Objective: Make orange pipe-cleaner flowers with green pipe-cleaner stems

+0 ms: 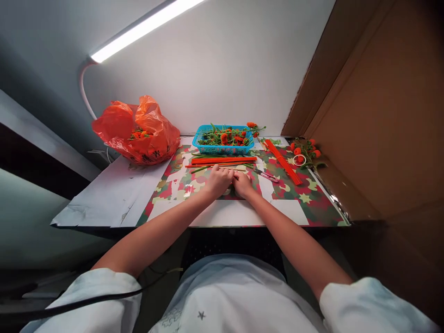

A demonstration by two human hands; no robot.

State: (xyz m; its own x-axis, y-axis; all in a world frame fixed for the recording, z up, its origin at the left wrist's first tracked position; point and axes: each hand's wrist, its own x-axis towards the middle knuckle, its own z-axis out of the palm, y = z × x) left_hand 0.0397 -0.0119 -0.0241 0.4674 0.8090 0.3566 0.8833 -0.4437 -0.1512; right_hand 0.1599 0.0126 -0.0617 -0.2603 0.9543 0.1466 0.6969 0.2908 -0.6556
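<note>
My left hand (pixel 221 180) and my right hand (pixel 242 184) meet over the front middle of the table, fingers closed and touching. Whatever they pinch is small and hidden by the fingers. Just beyond them lies a bundle of red fuzzy stems (pixel 224 160), with thin green stems (pixel 201 169) beside and under it. To the right of my right hand rests a pink-handled cutter-like tool (pixel 268 176). A second red bundle (pixel 282 161) lies slantwise farther right.
A blue plastic basket (pixel 224 150) holds orange-red flowers and green stems at the back. An orange plastic bag (pixel 156 134) with orange pieces stands on the left, under a lit lamp (pixel 145 30). More orange flowers (pixel 298 151) and a white ring (pixel 299 160) lie near the cardboard wall (pixel 374 115).
</note>
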